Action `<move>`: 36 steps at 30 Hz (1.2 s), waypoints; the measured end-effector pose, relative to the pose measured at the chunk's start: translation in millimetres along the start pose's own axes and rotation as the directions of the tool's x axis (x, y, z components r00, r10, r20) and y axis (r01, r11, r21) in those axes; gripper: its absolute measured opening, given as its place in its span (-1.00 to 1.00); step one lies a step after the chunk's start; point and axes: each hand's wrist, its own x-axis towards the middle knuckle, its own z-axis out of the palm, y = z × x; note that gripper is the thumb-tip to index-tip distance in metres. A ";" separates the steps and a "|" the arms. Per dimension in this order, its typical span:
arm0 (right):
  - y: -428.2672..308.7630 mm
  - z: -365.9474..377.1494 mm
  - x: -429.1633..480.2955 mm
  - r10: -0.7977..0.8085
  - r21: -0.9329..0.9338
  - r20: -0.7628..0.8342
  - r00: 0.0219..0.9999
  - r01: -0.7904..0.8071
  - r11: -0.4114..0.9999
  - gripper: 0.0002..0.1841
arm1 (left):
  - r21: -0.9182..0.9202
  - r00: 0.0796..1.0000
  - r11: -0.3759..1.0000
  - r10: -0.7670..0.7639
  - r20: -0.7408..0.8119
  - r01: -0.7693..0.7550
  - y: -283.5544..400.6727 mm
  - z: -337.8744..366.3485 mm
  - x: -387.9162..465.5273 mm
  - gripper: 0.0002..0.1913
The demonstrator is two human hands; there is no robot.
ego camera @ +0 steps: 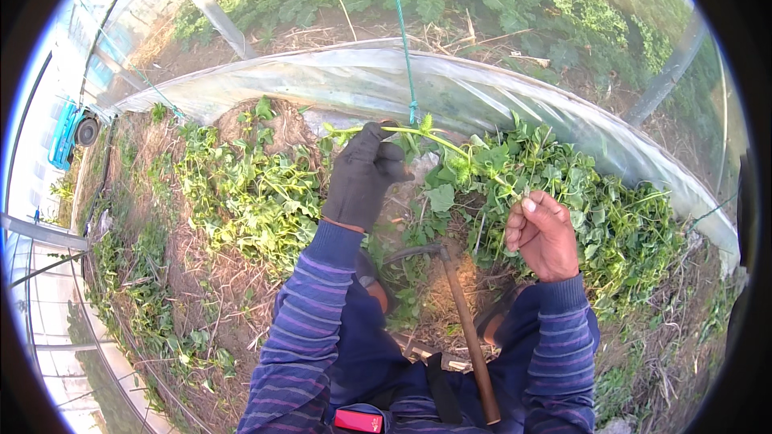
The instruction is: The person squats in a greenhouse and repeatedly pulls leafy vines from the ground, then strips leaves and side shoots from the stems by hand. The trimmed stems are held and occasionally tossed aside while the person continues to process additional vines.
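Note:
My left hand (pixel 368 172), in a dark grey glove, is shut on a green plant stem (pixel 445 143), which runs between both hands. Small spiky leafy tufts (pixel 463 167) grow along that stem. My bare right hand (pixel 541 226) pinches its lower right end between thumb and fingers. Below the hands a sickle-like tool with a wooden handle (pixel 467 337) leans against my lap, its dark metal head (pixel 416 250) over the ground between my feet.
Leafy vines lie in heaps to the left (pixel 253 193) and right (pixel 627 235). A clear plastic sheet wall (pixel 518 84) curves along the front, with a teal rope (pixel 401 30) hanging before it. Metal poles (pixel 208 6) slant upwards. A blue wheeled machine (pixel 67 132) stands far left.

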 end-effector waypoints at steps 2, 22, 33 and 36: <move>0.0 -0.1 -0.4 -0.004 -0.011 0.010 1.000 0.004 1.000 -0.88 | -0.002 0.999 1.000 -0.025 -0.024 0.025 -0.4 2.6 -0.6 -0.59; 12.1 6.7 1.3 0.012 -0.287 0.029 1.000 -0.003 0.958 -0.87 | -0.052 0.978 0.991 -0.129 -0.162 0.122 -8.1 6.5 8.0 -0.50; 10.5 11.6 -1.6 0.011 -0.686 0.081 0.997 0.048 0.726 -0.82 | 0.024 0.989 0.998 -0.058 -0.139 0.062 -4.8 2.2 6.9 -0.63; 12.5 9.9 -0.6 0.035 -0.793 0.133 0.990 0.085 0.603 -0.79 | 0.084 0.997 0.996 -0.011 -0.077 0.017 -4.0 -4.2 8.8 -0.68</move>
